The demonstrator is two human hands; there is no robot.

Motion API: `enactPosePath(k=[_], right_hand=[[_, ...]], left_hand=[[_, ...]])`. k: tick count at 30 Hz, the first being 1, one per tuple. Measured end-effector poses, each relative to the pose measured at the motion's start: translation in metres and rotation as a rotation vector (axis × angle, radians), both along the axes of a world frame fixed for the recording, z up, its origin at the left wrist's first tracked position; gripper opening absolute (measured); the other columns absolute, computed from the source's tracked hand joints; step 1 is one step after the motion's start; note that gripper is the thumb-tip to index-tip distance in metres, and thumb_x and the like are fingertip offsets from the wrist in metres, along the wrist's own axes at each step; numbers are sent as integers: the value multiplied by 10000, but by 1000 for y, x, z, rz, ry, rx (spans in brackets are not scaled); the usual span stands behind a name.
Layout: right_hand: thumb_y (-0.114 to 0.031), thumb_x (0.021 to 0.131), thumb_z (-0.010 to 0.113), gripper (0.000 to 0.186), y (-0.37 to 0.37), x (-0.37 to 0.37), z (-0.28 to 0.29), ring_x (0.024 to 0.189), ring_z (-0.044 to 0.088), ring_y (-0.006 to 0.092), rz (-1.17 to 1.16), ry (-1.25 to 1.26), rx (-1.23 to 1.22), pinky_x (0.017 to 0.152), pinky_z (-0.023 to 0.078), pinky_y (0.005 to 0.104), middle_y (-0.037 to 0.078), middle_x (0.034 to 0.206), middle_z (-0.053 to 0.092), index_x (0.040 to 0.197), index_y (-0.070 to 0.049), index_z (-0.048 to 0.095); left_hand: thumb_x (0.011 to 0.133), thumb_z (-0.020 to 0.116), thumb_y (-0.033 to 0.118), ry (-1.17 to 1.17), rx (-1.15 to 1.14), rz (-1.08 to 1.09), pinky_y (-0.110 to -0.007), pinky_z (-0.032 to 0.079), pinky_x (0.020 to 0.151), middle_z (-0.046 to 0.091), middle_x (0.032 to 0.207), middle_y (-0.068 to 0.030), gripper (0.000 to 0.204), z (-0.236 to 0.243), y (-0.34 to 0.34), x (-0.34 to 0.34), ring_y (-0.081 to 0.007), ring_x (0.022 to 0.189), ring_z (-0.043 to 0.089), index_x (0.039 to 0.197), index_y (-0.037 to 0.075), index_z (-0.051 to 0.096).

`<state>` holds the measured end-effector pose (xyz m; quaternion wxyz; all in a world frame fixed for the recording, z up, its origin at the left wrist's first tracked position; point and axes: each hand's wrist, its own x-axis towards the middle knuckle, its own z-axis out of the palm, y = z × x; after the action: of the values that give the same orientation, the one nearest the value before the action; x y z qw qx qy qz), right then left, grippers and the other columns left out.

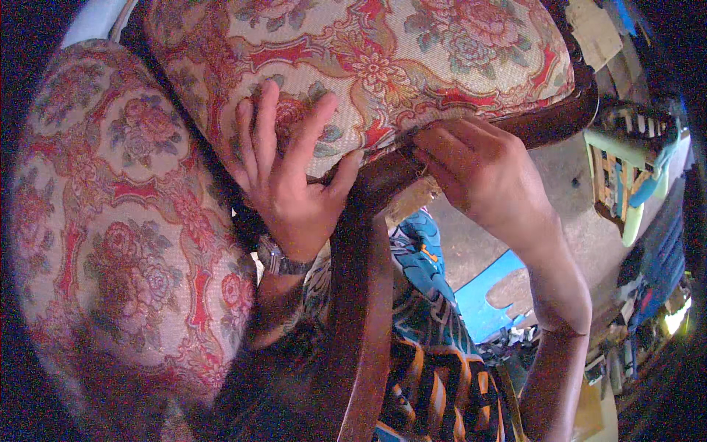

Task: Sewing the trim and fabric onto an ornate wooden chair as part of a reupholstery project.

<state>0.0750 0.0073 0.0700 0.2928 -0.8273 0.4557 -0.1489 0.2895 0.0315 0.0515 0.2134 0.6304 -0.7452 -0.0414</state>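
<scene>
A padded chair seat [368, 70] in cream fabric with red scrolls and roses fills the upper middle. My left hand [287, 166] lies on this fabric near the corner, fingers spread, a metal watch [283, 259] at the wrist. Along the seat's lower edge runs a dark wooden rail [549, 127]. There my right hand [482, 169] has its fingertips pinched together where fabric meets wood. Whatever is between those fingertips is hidden. A curved wooden piece [362, 295] of the frame comes down from the corner between my forearms.
Another padded panel [132, 221] in matching floral fabric stands at the left. Patterned clothing [434, 353] shows below the rail. On the floor at the right lie a blue sheet [495, 291] and cardboard [595, 37]. A pale green slatted frame [630, 177] stands at far right.
</scene>
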Motion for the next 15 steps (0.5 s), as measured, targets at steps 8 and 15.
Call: enactPosePath(k=[8,15], right_hand=[[-16,718,628,110,-5,6,-2,683,591,320,-78,138,29,623,498,399,127,789,601,809,-36,569],[-2,700,601,59,-11,12,-5,610,570,343,-203,-55,160,563,444,380,156,639,551,705,-8,542]], left_hand=[[625,754,334,0,31,37,-536,226,1026,416,1383,-87,528,0,0,-2,-367,1230,377,1137,290,631],[642,747,346,25,59,43,-541,235,1017,422,1375,-85,515,-1,2,-1,-373,1226,383,1140,296,627]])
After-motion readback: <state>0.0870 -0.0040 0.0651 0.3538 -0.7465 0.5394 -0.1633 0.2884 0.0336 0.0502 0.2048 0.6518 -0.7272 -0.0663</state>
